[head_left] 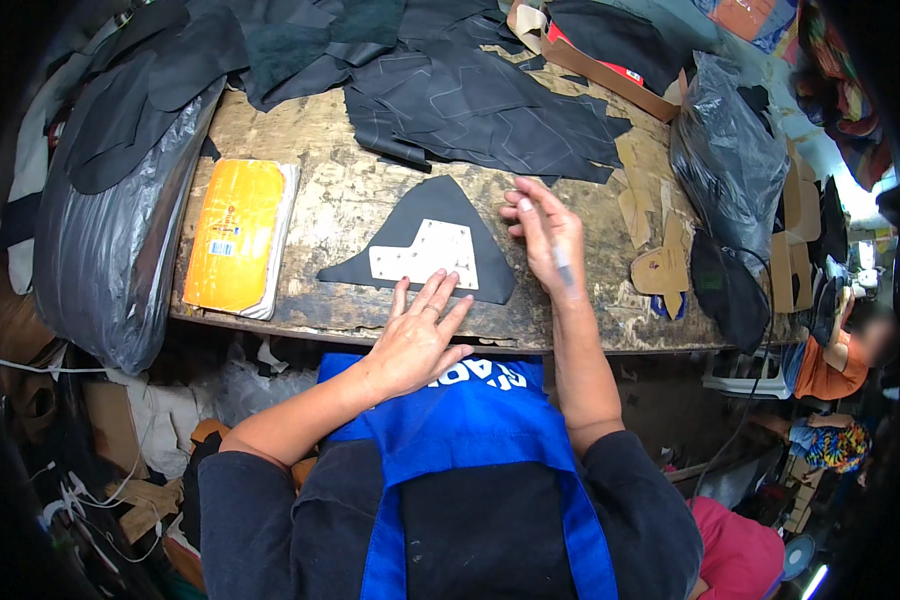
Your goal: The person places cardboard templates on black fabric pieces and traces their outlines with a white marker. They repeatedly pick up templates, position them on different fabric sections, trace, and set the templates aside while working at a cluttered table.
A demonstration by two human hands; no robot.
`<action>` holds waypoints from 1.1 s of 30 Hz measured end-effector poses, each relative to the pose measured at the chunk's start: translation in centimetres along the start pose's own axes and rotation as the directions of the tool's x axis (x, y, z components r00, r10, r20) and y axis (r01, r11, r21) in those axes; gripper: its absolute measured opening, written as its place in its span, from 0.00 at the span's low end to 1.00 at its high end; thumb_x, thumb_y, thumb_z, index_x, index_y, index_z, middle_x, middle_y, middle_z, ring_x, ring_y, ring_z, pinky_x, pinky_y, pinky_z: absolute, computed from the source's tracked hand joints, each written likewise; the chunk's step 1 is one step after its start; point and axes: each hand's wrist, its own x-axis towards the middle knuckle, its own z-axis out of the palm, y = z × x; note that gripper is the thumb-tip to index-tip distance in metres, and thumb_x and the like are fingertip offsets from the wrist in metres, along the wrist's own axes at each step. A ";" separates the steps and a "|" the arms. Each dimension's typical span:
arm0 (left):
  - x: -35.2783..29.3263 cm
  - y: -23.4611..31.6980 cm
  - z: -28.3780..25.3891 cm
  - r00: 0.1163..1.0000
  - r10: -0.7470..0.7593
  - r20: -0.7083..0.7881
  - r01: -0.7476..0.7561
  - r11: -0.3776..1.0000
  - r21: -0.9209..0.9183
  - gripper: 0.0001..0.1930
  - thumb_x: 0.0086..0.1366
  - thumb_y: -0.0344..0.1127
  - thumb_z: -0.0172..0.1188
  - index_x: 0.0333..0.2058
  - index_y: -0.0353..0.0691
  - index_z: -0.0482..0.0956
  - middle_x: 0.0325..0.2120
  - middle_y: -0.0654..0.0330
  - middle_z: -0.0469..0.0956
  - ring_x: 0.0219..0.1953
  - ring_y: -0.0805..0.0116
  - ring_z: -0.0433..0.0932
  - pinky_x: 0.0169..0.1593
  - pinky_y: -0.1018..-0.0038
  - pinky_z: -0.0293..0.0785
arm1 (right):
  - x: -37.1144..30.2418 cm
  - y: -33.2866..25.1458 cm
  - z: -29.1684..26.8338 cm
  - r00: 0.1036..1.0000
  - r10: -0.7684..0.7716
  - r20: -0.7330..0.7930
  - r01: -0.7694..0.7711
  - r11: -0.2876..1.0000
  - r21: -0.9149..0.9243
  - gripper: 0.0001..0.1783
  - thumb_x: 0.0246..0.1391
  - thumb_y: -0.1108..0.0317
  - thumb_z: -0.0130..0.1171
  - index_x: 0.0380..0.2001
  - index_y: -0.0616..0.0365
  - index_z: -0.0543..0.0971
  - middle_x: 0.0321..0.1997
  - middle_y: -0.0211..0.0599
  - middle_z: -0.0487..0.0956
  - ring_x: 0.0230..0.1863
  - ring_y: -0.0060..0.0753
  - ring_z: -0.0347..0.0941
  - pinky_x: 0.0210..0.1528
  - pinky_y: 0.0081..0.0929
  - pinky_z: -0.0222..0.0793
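Note:
A dark, roughly triangular piece of leather-like material [400,228] lies flat near the table's front edge. On top of it rests a white L-shaped template [440,242] with small dark marks or holes. My left hand [420,340] is open, its fingers spread and fingertips on the template's lower edge. To the right of the dark piece, my right hand [550,235] is raised with curled fingers. It holds a slim pen [563,268], whose shaft slants down across the palm toward the wrist; its far end is hidden by the fingers.
A worn wooden table [320,190] carries an orange-covered book [232,235] on the left. Dark cut sheets [470,105] with pale outlines pile up behind. Brown card templates [660,268] and a grey plastic bag [725,150] lie right. Other people [838,355] are at far right.

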 end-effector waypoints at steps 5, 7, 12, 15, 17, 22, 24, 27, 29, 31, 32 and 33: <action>0.7 0.1 0.8 0.999 -0.005 0.050 0.001 0.996 0.089 0.34 0.59 0.52 0.55 0.56 0.32 0.65 0.61 0.48 0.56 0.66 0.58 0.50 0.59 0.32 0.40 | -0.4 -0.8 1.1 0.991 0.042 0.127 -0.039 0.999 -0.026 0.14 0.59 0.68 0.54 0.44 0.67 0.75 0.33 0.40 0.79 0.27 0.20 0.74 0.32 0.16 0.71; 0.9 0.1 1.2 0.999 -0.013 0.032 0.010 0.997 0.075 0.34 0.58 0.52 0.56 0.56 0.32 0.64 0.61 0.48 0.57 0.66 0.59 0.50 0.59 0.32 0.39 | -1.2 -0.2 3.2 0.971 0.049 0.233 -0.073 0.992 0.098 0.10 0.56 0.70 0.57 0.36 0.67 0.76 0.29 0.36 0.79 0.26 0.20 0.74 0.30 0.17 0.71; 0.7 -0.4 1.8 0.992 -0.035 0.124 0.030 0.999 0.037 0.35 0.58 0.52 0.56 0.55 0.31 0.65 0.56 0.47 0.64 0.65 0.55 0.52 0.60 0.31 0.34 | -2.0 0.8 6.9 0.850 -0.022 0.526 0.087 0.991 -0.100 0.06 0.51 0.74 0.60 0.28 0.67 0.77 0.24 0.33 0.78 0.26 0.18 0.73 0.29 0.18 0.70; 0.5 -0.6 1.9 0.996 -0.001 0.092 -0.001 1.000 0.026 0.34 0.56 0.53 0.58 0.53 0.31 0.68 0.51 0.45 0.68 0.62 0.49 0.55 0.60 0.33 0.32 | -2.0 0.7 7.7 0.795 -0.076 0.602 0.226 0.958 -0.178 0.08 0.47 0.71 0.61 0.26 0.66 0.78 0.25 0.40 0.79 0.26 0.31 0.76 0.30 0.26 0.72; 0.6 -0.6 2.0 0.997 -0.003 0.083 0.000 0.999 0.032 0.33 0.54 0.53 0.59 0.51 0.32 0.70 0.50 0.45 0.69 0.61 0.47 0.56 0.60 0.35 0.34 | -1.9 0.3 7.9 0.763 -0.136 0.632 0.331 0.922 -0.201 0.08 0.46 0.70 0.61 0.25 0.66 0.78 0.26 0.42 0.80 0.26 0.38 0.77 0.31 0.28 0.72; 0.6 -0.5 2.0 0.999 0.018 0.050 -0.019 1.000 0.019 0.33 0.55 0.52 0.60 0.52 0.32 0.69 0.50 0.45 0.70 0.61 0.47 0.58 0.60 0.35 0.34 | -1.5 -0.4 8.6 0.743 -0.154 0.651 0.406 0.877 -0.256 0.08 0.46 0.71 0.60 0.22 0.67 0.78 0.26 0.47 0.79 0.25 0.45 0.76 0.30 0.32 0.71; 0.5 -0.5 1.8 1.000 0.027 0.008 -0.027 1.000 0.010 0.33 0.56 0.51 0.59 0.53 0.31 0.67 0.49 0.44 0.70 0.59 0.46 0.61 0.61 0.35 0.34 | -1.4 -0.5 9.0 0.769 -0.159 0.620 0.389 0.885 -0.255 0.07 0.46 0.72 0.60 0.23 0.67 0.78 0.25 0.47 0.78 0.25 0.45 0.75 0.29 0.33 0.70; 0.5 -0.5 1.5 0.999 0.025 0.032 -0.027 0.999 0.042 0.35 0.56 0.52 0.59 0.54 0.30 0.65 0.50 0.44 0.70 0.60 0.46 0.59 0.60 0.34 0.33 | -1.4 -0.5 9.9 0.842 -0.145 0.520 0.330 0.900 -0.284 0.07 0.47 0.72 0.59 0.22 0.67 0.78 0.23 0.47 0.77 0.24 0.46 0.75 0.29 0.34 0.69; 0.6 -0.5 1.3 0.997 0.022 0.076 -0.026 0.998 0.050 0.36 0.56 0.52 0.59 0.55 0.30 0.64 0.51 0.44 0.69 0.61 0.46 0.58 0.60 0.33 0.33 | -1.3 -0.6 10.2 0.868 -0.147 0.475 0.322 0.894 -0.312 0.07 0.46 0.72 0.59 0.22 0.66 0.78 0.23 0.47 0.77 0.23 0.46 0.75 0.29 0.34 0.70; 0.7 -0.5 0.9 0.991 0.007 0.135 -0.013 0.999 0.038 0.37 0.56 0.52 0.59 0.56 0.30 0.63 0.52 0.44 0.67 0.62 0.47 0.56 0.59 0.32 0.34 | -1.1 -0.7 9.9 0.867 -0.153 0.474 0.347 0.868 -0.356 0.06 0.45 0.72 0.59 0.22 0.66 0.78 0.23 0.47 0.78 0.24 0.46 0.75 0.30 0.34 0.71; 0.8 -0.4 0.8 0.985 -0.005 0.172 0.001 1.000 0.022 0.37 0.56 0.52 0.59 0.56 0.29 0.62 0.54 0.44 0.66 0.63 0.48 0.55 0.59 0.31 0.36 | -1.0 -0.8 9.5 0.862 -0.186 0.471 0.387 0.842 -0.376 0.07 0.45 0.72 0.60 0.22 0.66 0.79 0.22 0.46 0.78 0.23 0.45 0.75 0.29 0.33 0.71; 0.9 -0.4 0.6 0.979 -0.015 0.204 0.013 1.000 0.012 0.38 0.56 0.53 0.59 0.57 0.29 0.62 0.55 0.45 0.65 0.63 0.48 0.55 0.58 0.31 0.37 | -0.7 -1.0 9.0 0.859 -0.206 0.469 0.418 0.811 -0.410 0.07 0.45 0.72 0.60 0.21 0.67 0.79 0.22 0.45 0.78 0.22 0.43 0.75 0.28 0.31 0.71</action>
